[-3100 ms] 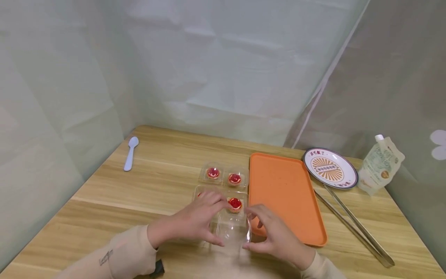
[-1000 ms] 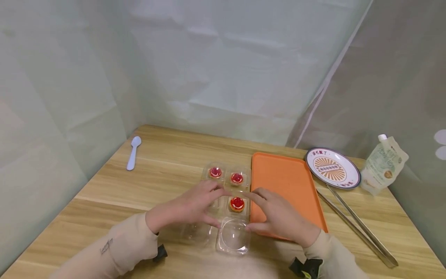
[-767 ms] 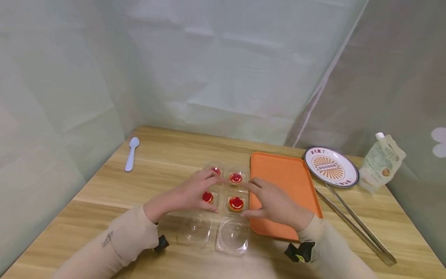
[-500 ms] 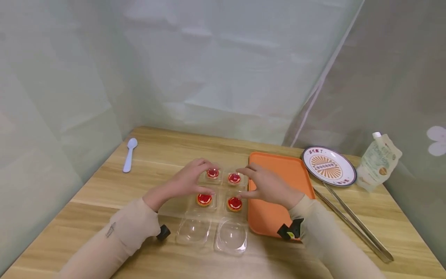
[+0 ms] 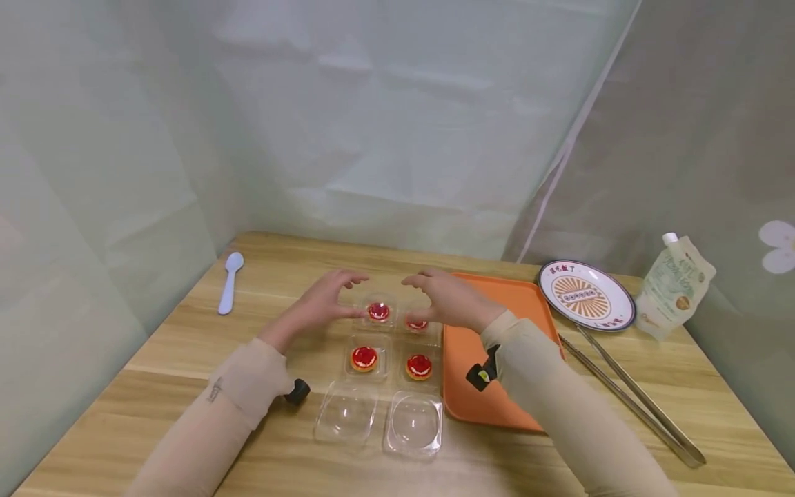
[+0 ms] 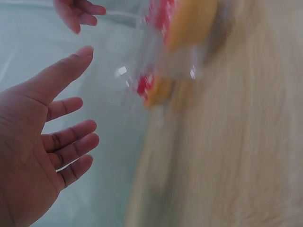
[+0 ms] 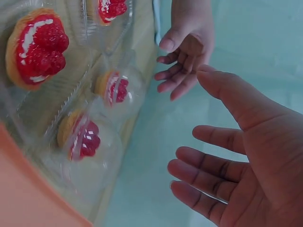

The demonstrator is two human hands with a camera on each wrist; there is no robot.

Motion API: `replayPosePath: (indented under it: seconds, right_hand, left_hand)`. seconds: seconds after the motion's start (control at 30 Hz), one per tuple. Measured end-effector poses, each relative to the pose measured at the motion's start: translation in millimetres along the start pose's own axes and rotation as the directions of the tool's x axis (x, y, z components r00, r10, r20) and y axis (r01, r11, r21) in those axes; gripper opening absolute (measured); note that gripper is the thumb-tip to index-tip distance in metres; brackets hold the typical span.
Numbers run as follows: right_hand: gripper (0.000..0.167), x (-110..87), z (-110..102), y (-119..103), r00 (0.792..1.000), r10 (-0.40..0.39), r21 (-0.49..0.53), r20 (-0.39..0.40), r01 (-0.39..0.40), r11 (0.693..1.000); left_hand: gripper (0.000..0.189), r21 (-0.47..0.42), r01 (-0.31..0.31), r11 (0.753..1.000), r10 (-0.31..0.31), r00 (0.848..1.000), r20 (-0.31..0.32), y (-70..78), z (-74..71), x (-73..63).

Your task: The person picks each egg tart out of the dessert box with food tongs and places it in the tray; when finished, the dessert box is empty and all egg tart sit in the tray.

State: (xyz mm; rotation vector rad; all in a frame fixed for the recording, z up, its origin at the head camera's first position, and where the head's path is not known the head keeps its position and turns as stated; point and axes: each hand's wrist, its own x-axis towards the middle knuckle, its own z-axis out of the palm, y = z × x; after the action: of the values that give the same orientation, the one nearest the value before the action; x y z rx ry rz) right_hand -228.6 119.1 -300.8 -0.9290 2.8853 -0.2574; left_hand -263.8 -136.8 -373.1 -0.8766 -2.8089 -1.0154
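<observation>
My left hand (image 5: 315,302) and right hand (image 5: 448,301) hover over the far end of a group of clear plastic boxes, fingers relaxed, thumbs apart, holding nothing. Between and below them sit two red-topped tarts (image 5: 378,312) under domed clear lids; the right hand partly covers the right one in the head view. Nearer me, two more tarts (image 5: 419,367) stand in uncovered box bases, their clear lids (image 5: 413,422) folded back toward me. The right wrist view shows my open right palm (image 7: 270,156) beside the domed boxes, with the left hand (image 7: 194,42) opposite.
An orange tray (image 5: 462,386) lies right of the boxes, under my right forearm. Beyond it are a patterned plate (image 5: 584,295), metal tongs (image 5: 646,407) and a standing spout pouch (image 5: 675,290). A pale blue spoon (image 5: 229,284) lies at far left.
Both hands have moved away from me, from over the near boxes and lids to the far boxes. The near tarts and both folded-back lids are now uncovered in the head view.
</observation>
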Motion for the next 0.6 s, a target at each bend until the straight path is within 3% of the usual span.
replayPosePath:
  seconds: [0.17, 0.33, 0.6]
  right_hand:
    - [0.065, 18.7, 9, -1, 1.000, -0.002, 0.010, 0.003, 0.002, 1.000]
    - [0.063, 35.1, 19, -1, 1.000, -0.003, 0.018, -0.007, 0.003, 1.000]
    - [0.066, 56.5, 35, -4, 1.000, 0.014, 0.033, 0.028, -0.015, 0.999]
  left_hand:
    - [0.072, -0.050, 0.036, 0.998, -0.035, 0.999, 0.031, -15.4, 0.9, 5.6]
    - [0.074, -0.094, 0.055, 0.994, -0.045, 0.993, 0.107, -28.5, 2.3, 9.5]
    - [0.077, -0.142, 0.070, 0.987, -0.047, 0.986, 0.157, -36.5, 10.4, 6.7]
